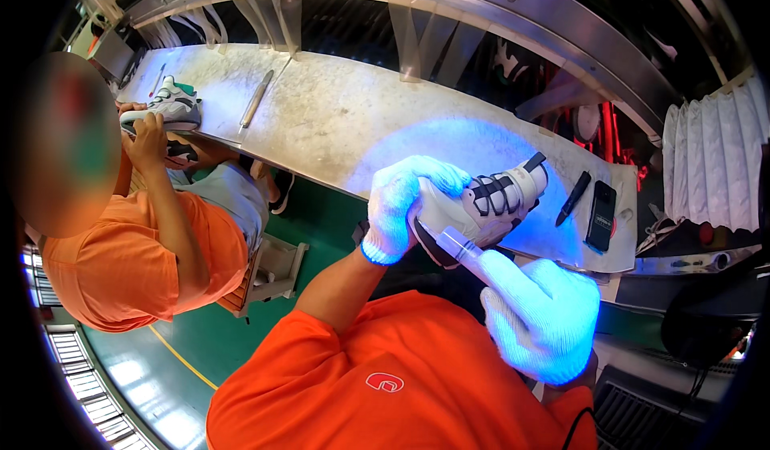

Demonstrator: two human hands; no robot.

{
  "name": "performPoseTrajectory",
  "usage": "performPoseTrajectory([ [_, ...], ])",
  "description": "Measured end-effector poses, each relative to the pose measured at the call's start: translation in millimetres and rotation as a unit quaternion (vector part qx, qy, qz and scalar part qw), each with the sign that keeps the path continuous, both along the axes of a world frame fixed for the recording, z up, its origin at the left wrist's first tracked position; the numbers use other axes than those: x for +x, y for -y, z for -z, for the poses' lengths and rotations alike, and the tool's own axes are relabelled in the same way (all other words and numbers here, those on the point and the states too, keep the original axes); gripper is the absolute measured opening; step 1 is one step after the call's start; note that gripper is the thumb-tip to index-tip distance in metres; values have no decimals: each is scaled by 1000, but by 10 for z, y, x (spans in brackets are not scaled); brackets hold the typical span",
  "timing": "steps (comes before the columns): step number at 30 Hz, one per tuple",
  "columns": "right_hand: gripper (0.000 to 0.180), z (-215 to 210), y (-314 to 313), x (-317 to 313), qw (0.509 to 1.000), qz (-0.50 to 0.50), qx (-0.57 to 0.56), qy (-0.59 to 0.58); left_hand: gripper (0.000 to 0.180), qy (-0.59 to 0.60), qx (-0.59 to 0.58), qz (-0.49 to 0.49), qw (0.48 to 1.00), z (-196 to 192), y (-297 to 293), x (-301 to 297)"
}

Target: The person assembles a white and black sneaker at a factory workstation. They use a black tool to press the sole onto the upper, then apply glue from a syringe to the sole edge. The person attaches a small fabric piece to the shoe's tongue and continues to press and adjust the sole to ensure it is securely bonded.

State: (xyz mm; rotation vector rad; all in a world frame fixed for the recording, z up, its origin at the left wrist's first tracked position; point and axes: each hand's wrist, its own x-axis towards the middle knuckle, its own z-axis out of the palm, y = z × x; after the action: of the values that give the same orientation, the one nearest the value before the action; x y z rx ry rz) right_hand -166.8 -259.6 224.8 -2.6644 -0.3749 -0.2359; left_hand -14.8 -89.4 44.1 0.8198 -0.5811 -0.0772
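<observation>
My left hand (pixel 401 205), in a white knit glove, grips the heel end of a white sneaker with black straps (pixel 493 201) and holds it above the near edge of the workbench (pixel 345 121). My right hand (pixel 541 318), also gloved, is closed around a small clear tube-like tool (pixel 459 244) whose tip touches the shoe near its heel. Bluish light falls on the shoe, both gloves and the bench around them.
A black pen (pixel 573 198) and a black phone-like device (pixel 601 215) lie on the bench right of the shoe. A long thin tool (pixel 257 101) lies farther left. At the left a co-worker in an orange shirt (pixel 120 265) handles another sneaker (pixel 164 109). Green floor lies below.
</observation>
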Motion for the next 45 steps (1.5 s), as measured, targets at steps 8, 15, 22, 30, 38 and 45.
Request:
performPoseTrajectory([
  [8,46,-26,-14,7,1000,8,9,-20,61,11,19,17,1000,81,-29,-4],
  [15,46,158,113,129,995,-29,97,2,60,-2,1,14,1000,52,-21,4],
  [22,52,612,42,31,990,-58,72,104,57,-18,-8,-19,1000,50,-21,19],
  [30,53,707,113,74,987,-79,49,134,56,-47,-10,-19,999,-4,-13,2],
  [38,47,-13,55,66,999,-39,-8,-32,57,-5,-5,-8,1000,35,-37,-2],
  [45,49,280,54,103,995,-68,51,46,56,-2,-7,-9,1000,27,-53,-6],
])
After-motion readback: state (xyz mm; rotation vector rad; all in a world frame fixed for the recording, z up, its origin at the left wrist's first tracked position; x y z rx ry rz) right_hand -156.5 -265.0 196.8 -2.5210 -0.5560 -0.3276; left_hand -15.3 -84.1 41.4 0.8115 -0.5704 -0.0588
